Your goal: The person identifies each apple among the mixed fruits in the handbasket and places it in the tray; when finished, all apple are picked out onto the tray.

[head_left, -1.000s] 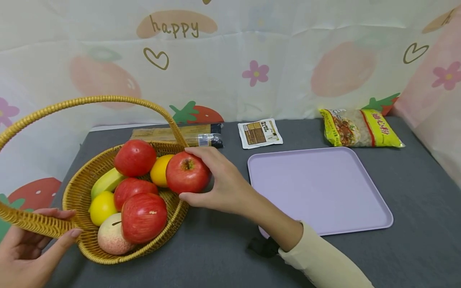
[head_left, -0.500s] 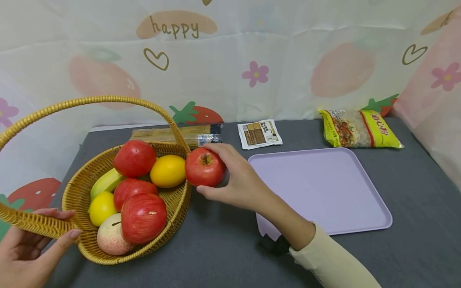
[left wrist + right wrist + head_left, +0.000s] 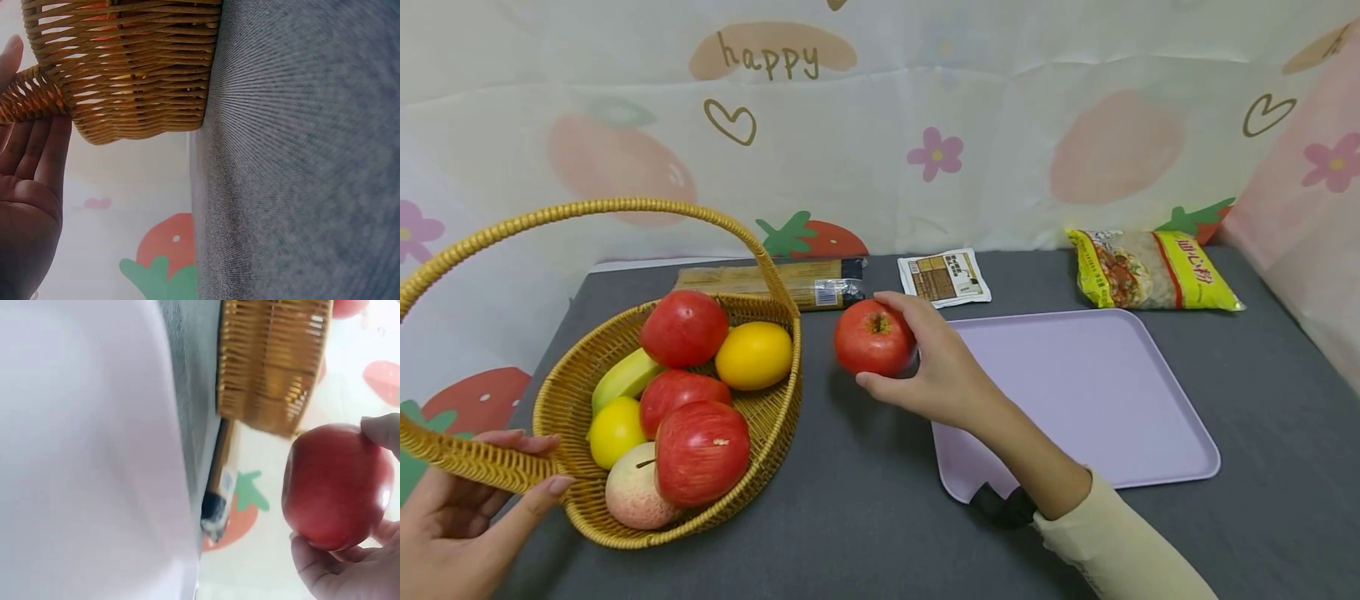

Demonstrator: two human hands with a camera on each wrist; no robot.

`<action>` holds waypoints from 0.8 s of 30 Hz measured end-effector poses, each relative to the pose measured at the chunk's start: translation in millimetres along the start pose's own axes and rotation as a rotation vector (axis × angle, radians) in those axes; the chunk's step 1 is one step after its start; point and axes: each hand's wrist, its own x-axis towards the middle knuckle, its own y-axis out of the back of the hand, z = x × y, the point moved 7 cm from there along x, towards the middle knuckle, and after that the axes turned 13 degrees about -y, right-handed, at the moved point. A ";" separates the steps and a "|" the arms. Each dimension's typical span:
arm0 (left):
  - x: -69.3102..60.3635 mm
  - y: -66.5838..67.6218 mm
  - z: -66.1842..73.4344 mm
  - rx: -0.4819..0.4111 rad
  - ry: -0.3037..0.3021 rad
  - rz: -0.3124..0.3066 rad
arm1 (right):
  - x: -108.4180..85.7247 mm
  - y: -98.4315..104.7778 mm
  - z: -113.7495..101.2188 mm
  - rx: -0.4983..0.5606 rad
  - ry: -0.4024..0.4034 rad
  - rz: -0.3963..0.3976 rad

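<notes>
Head view: the right hand [image 3: 940,367] grips a red apple [image 3: 875,337], index finger along its far side and thumb along its near side, spread about as wide as the fruit. The apple is over the dark tabletop [image 3: 850,517], between the wicker basket [image 3: 782,454] on the left and the lilac tray [image 3: 1067,392] on the right, touching neither. The left hand [image 3: 463,521] grips the near-left end of the basket's handle [image 3: 617,204], fingers behind and thumb in front. Carrying the apple seems the step in hand; a path rightward from here avoids the rim and handle. The basket holds other red fruits, two lemons, a banana and a peach, piled loosely, so the left hand had best not tug or tip it.

Left wrist view: the fingers lie nearly straight against the handle's base, with the thumb opposite. Light, steady pressure should be enough to steady the basket.

Right wrist view: the apple is up off the table, fingertips and thumb on its sides, its end free. The skin looks smooth and glossy, so firm, even pressure suits it; the tray's edge is raised, so some height is wise should it cross there.
</notes>
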 end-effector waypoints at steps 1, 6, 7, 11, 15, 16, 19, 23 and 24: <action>0.1 0.1 0.2 -0.002 -0.002 0.001 | -0.2 2.5 3.3 -0.001 -0.015 0.001; 0.2 0.2 0.1 -0.001 -0.002 0.007 | -0.6 16.0 16.2 -0.013 -0.067 0.013; 0.0 0.2 -0.6 -0.003 -0.001 0.008 | -0.6 18.5 18.1 -0.018 -0.074 0.016; -0.7 0.0 -3.6 0.003 0.008 0.007 | -1.1 26.2 24.2 -0.043 -0.093 0.019; -0.6 -0.5 -4.0 0.012 0.004 0.003 | -2.2 30.8 28.7 -0.057 -0.112 0.008; -0.3 -0.6 -3.8 0.010 0.002 0.002 | -2.4 31.6 29.6 -0.062 -0.113 0.006; -0.1 -1.0 -3.3 0.008 0.000 0.003 | -2.9 33.4 32.5 -0.077 -0.115 -0.004; -0.6 -1.2 -3.9 0.003 0.000 0.002 | -3.4 35.3 37.6 -0.101 -0.133 -0.018; -1.0 -1.2 -4.2 0.005 0.002 0.002 | -3.5 35.8 39.5 -0.108 -0.141 -0.022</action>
